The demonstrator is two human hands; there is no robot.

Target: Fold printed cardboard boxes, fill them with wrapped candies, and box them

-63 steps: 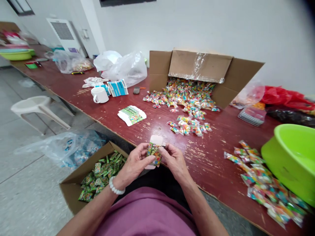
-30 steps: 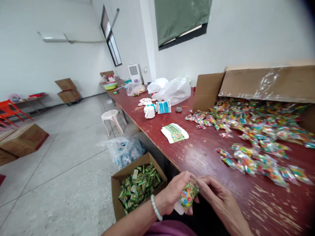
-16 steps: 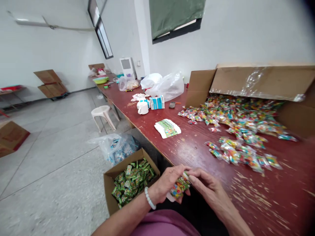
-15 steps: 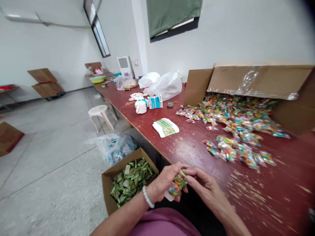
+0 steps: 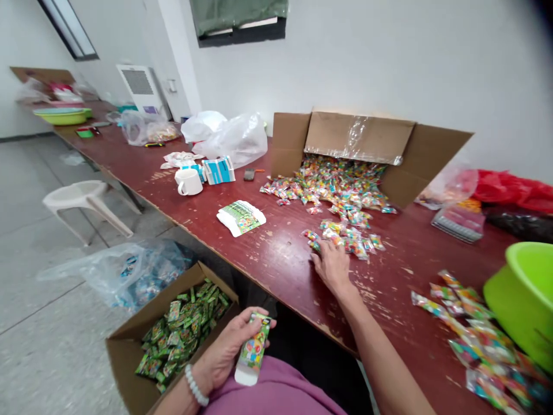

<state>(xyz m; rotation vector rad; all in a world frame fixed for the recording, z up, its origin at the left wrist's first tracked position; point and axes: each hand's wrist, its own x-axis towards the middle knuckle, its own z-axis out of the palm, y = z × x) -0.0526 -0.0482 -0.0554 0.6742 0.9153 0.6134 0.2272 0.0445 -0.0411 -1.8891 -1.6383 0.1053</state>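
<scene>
In my left hand [image 5: 242,340] is a small green printed box [image 5: 253,349], its white end flap open toward me. My right hand [image 5: 332,264] reaches over the red table, fingertips on the near edge of a group of clear-wrapped colourful candies [image 5: 345,235]; whether it grips one is hidden. Behind them a large pile of the same candies [image 5: 341,178] spills from a cardboard box [image 5: 358,137] lying on its side. A stack of flat green and white cartons [image 5: 242,218] lies left of my right hand. Below the table edge, an open carton [image 5: 125,351] holds many filled green boxes [image 5: 185,323].
A white mug [image 5: 189,181] and a blue-white carton [image 5: 219,170] stand on the table [image 5: 276,259]. At the right are a lime green basin [image 5: 522,300], long candy packets [image 5: 484,346] and red bags [image 5: 514,190]. A white stool [image 5: 86,199] and a plastic bag [image 5: 142,276] are at the left.
My right hand has left the green box and moved forward to the candies. My left hand keeps the box, now lower. The view has turned right, showing the green basin and red bags.
</scene>
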